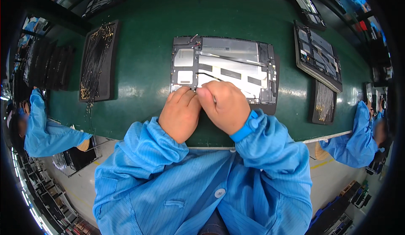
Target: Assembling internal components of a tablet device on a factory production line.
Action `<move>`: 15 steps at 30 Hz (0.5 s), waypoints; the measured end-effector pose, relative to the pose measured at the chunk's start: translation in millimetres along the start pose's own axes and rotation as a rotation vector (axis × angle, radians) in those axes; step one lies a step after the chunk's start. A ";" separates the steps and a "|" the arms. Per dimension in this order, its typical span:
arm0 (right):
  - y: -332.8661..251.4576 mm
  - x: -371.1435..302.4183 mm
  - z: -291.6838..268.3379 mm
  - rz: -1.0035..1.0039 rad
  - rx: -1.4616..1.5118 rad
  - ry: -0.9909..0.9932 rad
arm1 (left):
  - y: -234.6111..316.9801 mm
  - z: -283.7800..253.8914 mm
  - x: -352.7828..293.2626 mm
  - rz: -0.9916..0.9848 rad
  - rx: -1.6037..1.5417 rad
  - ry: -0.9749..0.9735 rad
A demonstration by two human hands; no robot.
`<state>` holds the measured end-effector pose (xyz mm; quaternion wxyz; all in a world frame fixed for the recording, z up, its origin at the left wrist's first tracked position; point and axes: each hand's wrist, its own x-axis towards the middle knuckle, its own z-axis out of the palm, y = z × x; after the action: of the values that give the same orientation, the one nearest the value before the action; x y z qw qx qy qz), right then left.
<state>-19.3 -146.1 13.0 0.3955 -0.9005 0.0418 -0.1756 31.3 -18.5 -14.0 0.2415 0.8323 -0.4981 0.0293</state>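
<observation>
In front of me an opened tablet-like device (230, 45) lies flat, its silver plates, black strips and flat cables showing. Both my hands meet at its near edge, left of the middle. My left hand (182, 113) has its fingers bent and pressed together over that edge. My right hand (225, 106) is curled beside it, thumb and forefinger pinched close to the left fingertips. Whatever the fingertips hold is hidden or too small to make out. A blue band (247, 127) circles my right wrist. Part of a dark pad (270, 107) shows under the device.
At the left, a dark tray (113, 62) holds many thin black cables with gold ends. A second tray of grey cables (324, 102) sits at the right, partly under stacked opened devices (318, 57). More devices line the green table's (147, 24) far side. Co-workers in blue sit at both sides.
</observation>
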 end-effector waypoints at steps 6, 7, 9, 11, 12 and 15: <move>7.3 -0.1 -0.6 -0.068 0.033 0.044 | 15.2 -14.0 -10.3 -0.085 -0.025 0.070; 10.0 0.4 -0.3 -0.062 0.031 0.056 | 16.1 -17.6 -16.0 -0.162 -0.210 0.048; 24.0 -3.1 9.1 0.191 0.294 0.154 | 18.9 -18.7 -28.7 -0.358 -0.366 0.026; 29.4 -3.7 5.6 0.486 0.633 0.204 | 17.8 -16.9 -33.0 -1.489 -1.677 0.027; 27.5 -1.9 4.0 0.509 0.671 0.236 | 16.2 -15.8 -27.2 -1.483 -1.703 0.184; 19.5 -2.3 -2.9 0.529 0.729 0.247 | 0.8 -3.9 -18.0 -1.327 -1.549 0.580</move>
<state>-21.2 -161.0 -0.1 0.7095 -0.6334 0.2525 -0.1779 22.3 -2.6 -15.5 0.7834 0.5176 0.2500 -0.2363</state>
